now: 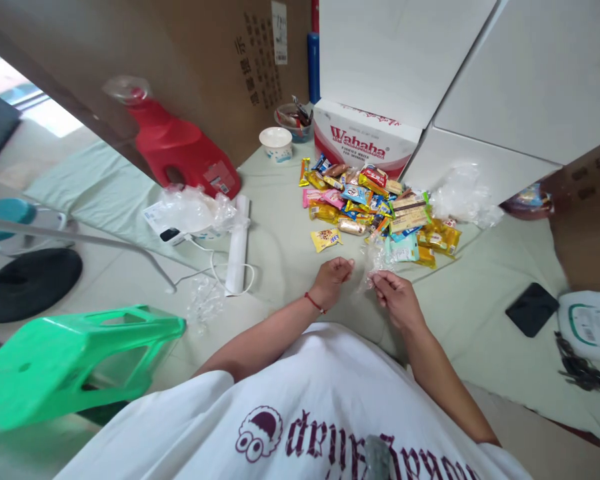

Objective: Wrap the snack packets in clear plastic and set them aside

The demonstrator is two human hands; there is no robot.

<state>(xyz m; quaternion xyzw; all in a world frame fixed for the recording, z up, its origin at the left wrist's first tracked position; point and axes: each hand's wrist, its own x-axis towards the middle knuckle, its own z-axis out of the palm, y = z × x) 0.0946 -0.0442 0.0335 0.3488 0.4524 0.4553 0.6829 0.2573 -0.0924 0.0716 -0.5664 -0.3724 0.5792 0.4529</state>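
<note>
My right hand [396,297] pinches the lower edge of a crumpled clear plastic bag [371,257]. To its left, my left hand [331,280] has its fingers curled closed, with a red cord around the wrist; what they hold, if anything, is too small to make out. A small gap separates it from the bag. Just beyond both hands lies a pile of wrapped snacks [357,195] in many colours. One yellow snack packet [325,239] rests apart, nearest my left hand. A pale green packet [403,248] is close behind the bag.
Behind the pile stands a Wahaha carton [365,137]. More clear bags [465,197] lie to the right, near a black phone-like slab [532,309]. Leftward are a red jug [183,143], a white roll [237,247], a paper bowl [276,144] and a green stool [85,333].
</note>
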